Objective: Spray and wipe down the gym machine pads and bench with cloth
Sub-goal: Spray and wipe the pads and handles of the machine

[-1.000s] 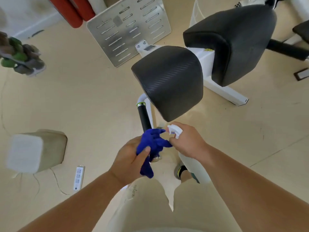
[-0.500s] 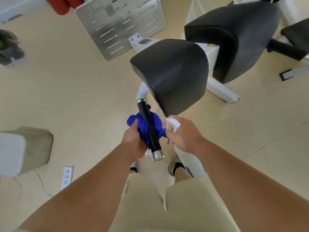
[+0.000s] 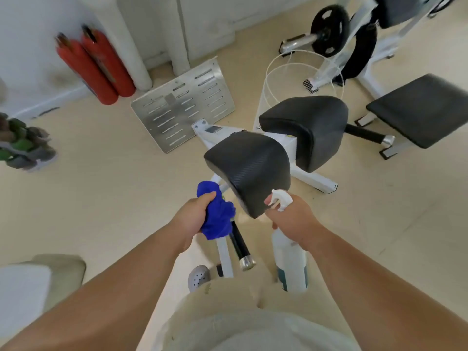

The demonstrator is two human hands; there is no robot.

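My left hand (image 3: pixel 191 219) grips a bunched blue cloth (image 3: pixel 215 216) wrapped round the upper part of a black handle bar (image 3: pixel 239 245) with a chrome end cap. My right hand (image 3: pixel 291 219) holds a white spray bottle (image 3: pixel 291 262) by its trigger head, the nozzle close to the near edge of a black seat pad (image 3: pixel 250 165). A second black pad (image 3: pixel 309 125) stands behind it on the same white frame. A flat black bench (image 3: pixel 425 107) is at the right.
Two red cylinders (image 3: pixel 96 62) lean on the wall at the far left. A slotted metal plate (image 3: pixel 182 105) lies on the floor behind the machine. A wire basket (image 3: pixel 298 72) and a weight plate (image 3: pixel 329 29) on another machine are at the back. A beige block (image 3: pixel 50 277) is at the near left.
The view has tilted up, showing more of the room. My left hand with the cloth has slid up the black handle bar. The spray bottle has stayed by the near pad's edge.
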